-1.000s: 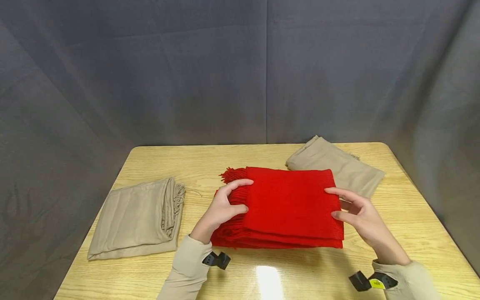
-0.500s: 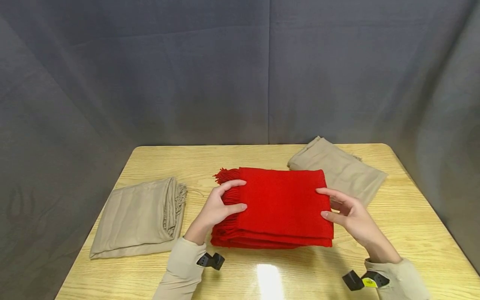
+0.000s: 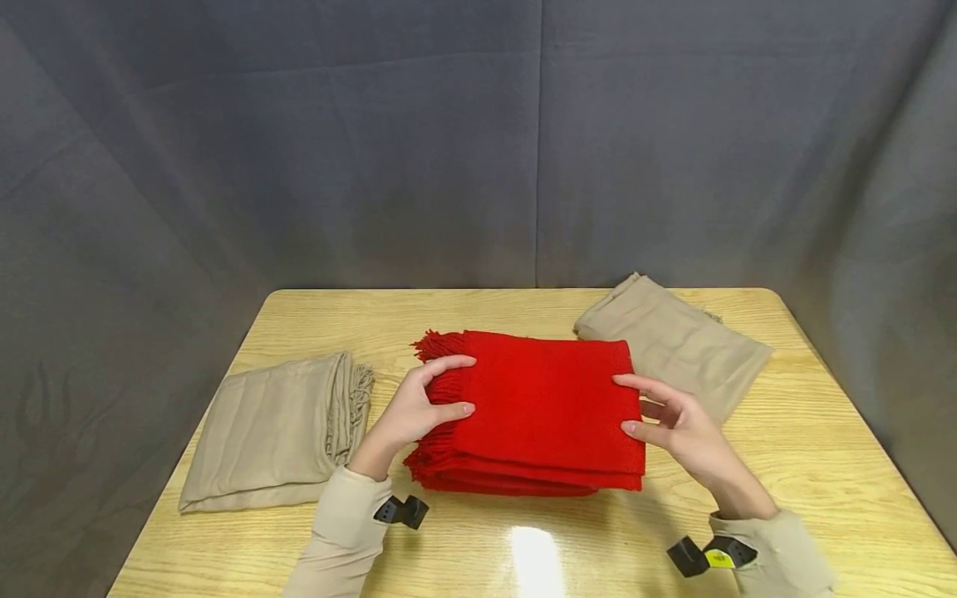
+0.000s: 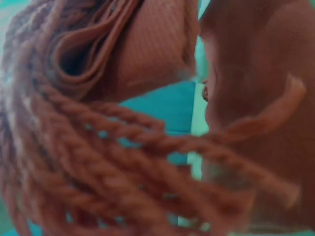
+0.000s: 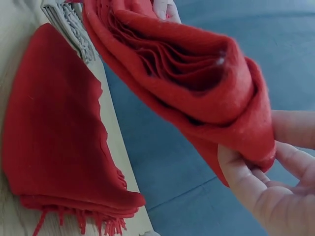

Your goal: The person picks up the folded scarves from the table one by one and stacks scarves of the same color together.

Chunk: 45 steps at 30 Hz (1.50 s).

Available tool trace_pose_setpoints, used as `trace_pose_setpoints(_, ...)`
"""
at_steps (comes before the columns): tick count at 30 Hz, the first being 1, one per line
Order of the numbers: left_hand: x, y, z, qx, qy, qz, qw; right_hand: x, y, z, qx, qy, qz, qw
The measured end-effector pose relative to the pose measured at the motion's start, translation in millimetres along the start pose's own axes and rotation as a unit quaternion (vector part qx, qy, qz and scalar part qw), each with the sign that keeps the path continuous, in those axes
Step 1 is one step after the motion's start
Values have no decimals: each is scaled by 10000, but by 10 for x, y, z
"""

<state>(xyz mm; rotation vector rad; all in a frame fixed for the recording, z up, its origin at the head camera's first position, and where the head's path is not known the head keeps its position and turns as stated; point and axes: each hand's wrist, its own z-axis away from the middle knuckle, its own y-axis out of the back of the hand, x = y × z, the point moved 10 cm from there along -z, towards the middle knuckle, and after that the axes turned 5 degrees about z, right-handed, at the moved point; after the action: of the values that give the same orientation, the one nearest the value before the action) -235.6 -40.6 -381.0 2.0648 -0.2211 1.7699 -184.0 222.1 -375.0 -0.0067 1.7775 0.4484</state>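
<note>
Red, woolly-looking and folded thick, the scarf (image 3: 549,403) is held above the tabletop (image 3: 336,320), left hand (image 3: 411,405) grasping its fringed left end, right hand (image 3: 684,428) its right edge; a level, even grip should keep the layers together. Red fringed cloth (image 5: 56,123) lies below; smooth beige cloths lie left (image 3: 262,436) and far right (image 3: 676,336).

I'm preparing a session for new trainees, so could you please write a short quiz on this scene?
1. True or false: the left hand and right hand hold the same folded red scarf.

2. Multiple choice: the visible fringe in the head view is nearer which hand?
A. Right
B. Left

3. Count: how many beige scarves lie on the table?

Key:
1. True.
2. B.
3. Two: one at the left, and the other beige scarf at the back right.
</note>
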Motion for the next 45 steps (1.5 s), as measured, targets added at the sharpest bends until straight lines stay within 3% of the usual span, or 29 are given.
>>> trace_pose_setpoints(6,89,51,115,116,145,-162,9997,60,-113,-65,-106,-3,-154,9998)
trace_pose_setpoints(12,-150,143,64,168,-53,-161,9997,98,-166,-114,-57,-39,-161,9998)
trace_pose_setpoints(18,-226,218,33,207,-40,-136,9997,162,-224,-166,-73,-126,-74,9999)
trace_pose_setpoints(29,-442,290,-13,187,240,-69,9995,367,-359,-266,-58,-388,-194,9990)
trace_pose_setpoints(38,-685,270,-62,175,543,103,9983,587,-410,-279,82,-555,-462,9974)
trace_pose_setpoints(45,-748,229,-50,122,647,117,9978,728,-422,-247,226,-885,-344,9952)
